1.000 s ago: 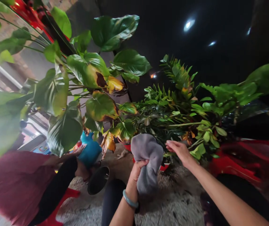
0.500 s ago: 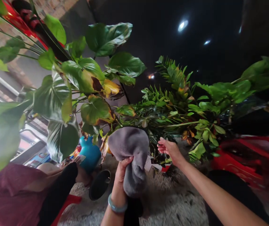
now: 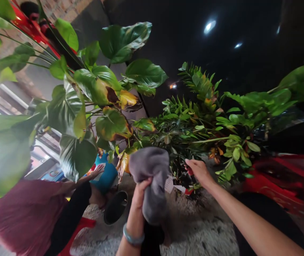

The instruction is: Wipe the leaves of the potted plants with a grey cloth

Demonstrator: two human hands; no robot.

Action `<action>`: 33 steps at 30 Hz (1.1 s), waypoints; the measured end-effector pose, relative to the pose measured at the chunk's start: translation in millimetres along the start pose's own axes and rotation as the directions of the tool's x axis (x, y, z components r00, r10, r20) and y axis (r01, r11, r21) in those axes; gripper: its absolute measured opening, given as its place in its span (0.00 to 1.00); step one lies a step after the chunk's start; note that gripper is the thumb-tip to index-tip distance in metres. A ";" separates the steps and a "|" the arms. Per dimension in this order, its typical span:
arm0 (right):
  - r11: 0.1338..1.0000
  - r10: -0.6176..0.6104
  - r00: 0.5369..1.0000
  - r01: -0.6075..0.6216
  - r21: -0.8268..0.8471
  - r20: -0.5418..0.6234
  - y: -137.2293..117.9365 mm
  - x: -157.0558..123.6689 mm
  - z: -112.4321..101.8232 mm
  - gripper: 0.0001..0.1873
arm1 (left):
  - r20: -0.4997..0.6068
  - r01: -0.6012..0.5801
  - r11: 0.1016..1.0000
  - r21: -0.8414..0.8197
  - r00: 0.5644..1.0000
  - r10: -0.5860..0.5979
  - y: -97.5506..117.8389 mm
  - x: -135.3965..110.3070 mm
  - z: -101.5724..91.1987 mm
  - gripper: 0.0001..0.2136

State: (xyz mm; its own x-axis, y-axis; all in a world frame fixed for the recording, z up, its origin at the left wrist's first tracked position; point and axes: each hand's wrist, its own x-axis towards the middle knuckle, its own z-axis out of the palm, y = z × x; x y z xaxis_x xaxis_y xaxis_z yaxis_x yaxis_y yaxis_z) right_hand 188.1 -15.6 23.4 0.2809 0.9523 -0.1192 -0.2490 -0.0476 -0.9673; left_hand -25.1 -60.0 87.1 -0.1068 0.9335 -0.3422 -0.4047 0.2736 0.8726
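A bunched grey cloth (image 3: 152, 169) hangs in front of me, and my left hand (image 3: 142, 188) grips it by the middle, thumb on top. Among the dark lower leaves of a low plant (image 3: 174, 142), my right hand (image 3: 198, 171) has its fingers curled in, thumb against them. Whatever they may pinch is too small or hidden to name. Below that hand, a white and red piece (image 3: 182, 189) sits at the plant's base. To the left of the cloth stands a plant with broad leaves (image 3: 113, 124), some yellowed and browned at the edges.
At left, a person in a pink top (image 3: 26, 213) has a hand (image 3: 97, 171) on a blue vase (image 3: 107, 177). A dark pot (image 3: 116, 208) stands on the rough grey floor (image 3: 189, 231). Red bags or containers (image 3: 271, 185) are at right. A dark glossy wall (image 3: 221, 42) rises behind the plants.
My right hand's fingers have curled from loosely spread to closed. The cloth stays in my left hand. The other person's hand now shows on the blue vase. The view has shifted slightly.
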 end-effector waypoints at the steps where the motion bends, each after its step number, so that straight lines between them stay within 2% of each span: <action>1: 0.999 0.029 0.999 -0.028 0.015 -0.016 1.5 0.9 -2.2 0.21 | -0.024 -0.042 0.997 -0.071 0.999 0.040 10.7 1.0 6.7 0.09; 3: 0.996 0.080 0.996 -0.078 0.043 -0.049 4.4 2.3 -7.6 0.19 | -0.031 -0.047 0.985 -0.168 0.999 0.042 15.2 4.2 17.8 0.05; 4: 0.994 0.100 0.993 -0.097 0.055 -0.064 5.5 2.9 -10.8 0.18 | -0.027 -0.001 0.984 -0.179 1.000 -0.004 7.9 5.8 20.7 0.05; 6: 0.990 0.128 0.988 -0.121 0.076 -0.088 6.8 3.9 -18.0 0.16 | -0.016 0.163 0.980 -0.114 0.986 -0.166 -22.2 7.2 19.7 0.06; 8: 0.986 0.147 0.984 -0.139 0.089 -0.100 6.9 4.9 -25.6 0.14 | 0.003 0.322 0.946 0.030 0.947 -0.322 -59.5 5.3 11.3 0.06; 10: 0.983 0.166 0.981 -0.156 0.095 -0.101 6.1 5.6 -31.9 0.13 | 0.107 0.342 0.931 0.127 0.928 -0.356 -84.6 0.4 2.0 0.12; 11: 0.981 0.175 0.980 -0.166 0.097 -0.095 5.7 5.7 -34.2 0.12 | 0.149 0.328 0.935 0.136 0.926 -0.347 -87.9 -2.5 -0.6 0.15; 13: 0.978 0.195 0.978 -0.187 0.097 -0.076 4.6 5.2 -36.4 0.12 | 0.188 0.295 0.951 0.091 0.933 -0.307 -74.4 -7.5 1.2 0.19; 16: 0.971 0.224 0.974 -0.220 0.091 -0.040 3.1 3.1 -35.0 0.13 | 0.122 0.227 0.973 -0.044 0.968 -0.220 -27.7 -8.7 18.5 0.17; 18: 0.969 0.234 0.972 -0.231 0.088 -0.018 2.5 1.4 -32.7 0.12 | 0.085 0.148 0.980 -0.130 0.987 -0.138 -6.6 -4.4 31.4 0.15; 20: 0.969 0.233 0.973 -0.232 0.089 0.000 2.6 0.0 -30.8 0.12 | 0.095 0.133 0.984 -0.115 0.988 -0.122 -7.9 2.5 38.2 0.14; 23: 0.971 0.221 0.975 -0.222 0.084 0.013 4.2 -1.2 -29.9 0.11 | 0.148 0.213 0.972 0.099 0.963 -0.226 -41.3 11.3 32.7 0.15; 25: 0.975 0.209 0.978 -0.211 0.073 0.025 5.6 -1.4 -30.4 0.11 | 0.220 0.220 0.957 0.190 0.940 -0.259 -62.5 12.0 24.2 0.18; 27: 0.978 0.200 0.979 -0.202 0.058 0.043 6.3 -1.5 -31.2 0.12 | 0.312 0.206 0.956 0.209 0.912 -0.265 -66.2 9.3 20.4 0.21; 29: 0.978 0.199 0.978 -0.202 0.044 0.060 5.6 -1.7 -31.9 0.12 | 0.352 0.195 0.961 0.199 0.900 -0.255 -49.0 7.1 27.1 0.20; 33: 0.977 0.209 0.976 -0.211 0.033 0.068 0.8 -2.7 -32.4 0.11 | 0.287 0.129 0.990 0.056 0.948 -0.140 8.1 15.7 67.6 0.16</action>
State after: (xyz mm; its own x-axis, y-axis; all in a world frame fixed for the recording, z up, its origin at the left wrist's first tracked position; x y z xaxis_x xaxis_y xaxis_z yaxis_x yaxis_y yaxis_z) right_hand 217.1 -28.0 15.6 0.1592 0.9396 -0.3031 -0.3331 -0.2379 -0.9124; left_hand 31.4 -27.4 112.3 0.2158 0.9130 -0.3462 -0.3641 0.4042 0.8391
